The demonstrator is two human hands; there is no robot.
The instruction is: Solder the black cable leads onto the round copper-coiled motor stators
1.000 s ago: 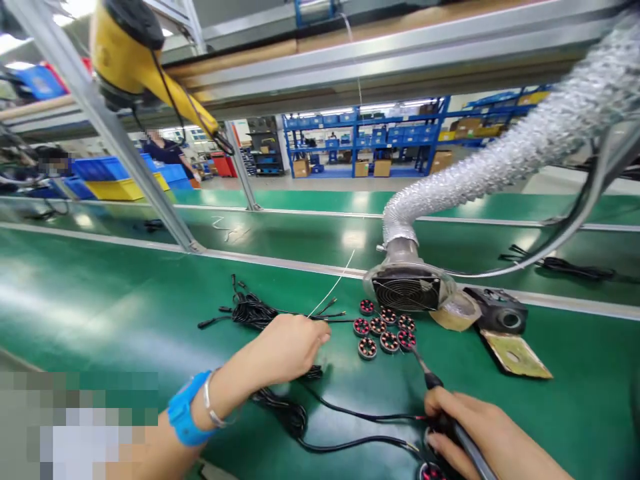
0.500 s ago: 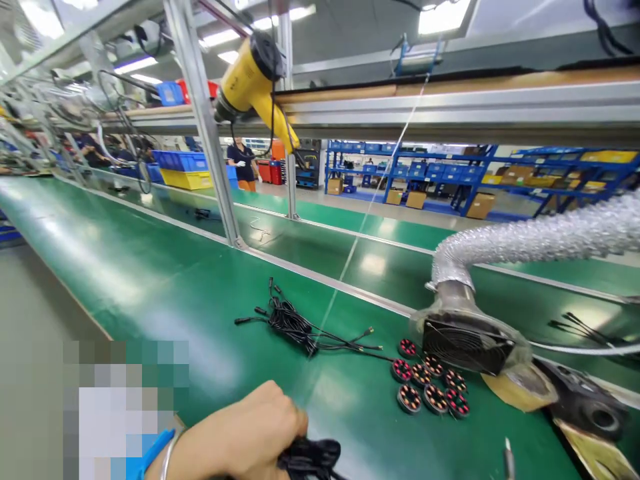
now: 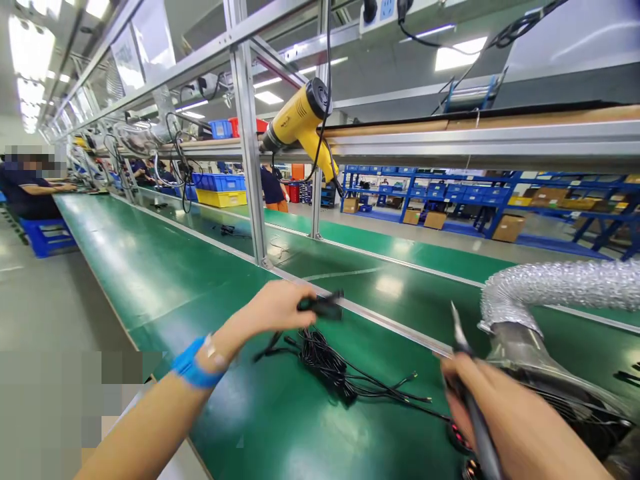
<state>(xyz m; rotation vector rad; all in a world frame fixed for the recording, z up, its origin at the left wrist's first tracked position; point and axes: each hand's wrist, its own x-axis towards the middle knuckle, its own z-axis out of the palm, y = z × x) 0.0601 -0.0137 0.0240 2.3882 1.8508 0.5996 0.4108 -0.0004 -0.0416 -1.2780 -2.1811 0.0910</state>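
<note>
My left hand, a blue band at its wrist, is closed around a dark, motion-blurred bundle of black cable. It hangs above a pile of coiled black cables on the green bench, whose thin bare-ended leads point right. In my right hand is a slim pointed tool with a metal tip and dark handle, tip up; blur hides its exact kind. Below that hand, round motor stators with red and copper windings show partly, the others hidden by hand and frame edge.
A fume duct with its fan hood stands at right, partly behind my right hand. A yellow heat gun hangs from the aluminium frame. Blue and yellow bins sit farther back. A seated person is at far left.
My left hand has moved up and forward with the black cable bundle, now over the cable pile. My right hand has come into view holding the pointed tool. The view has tilted up and left.
</note>
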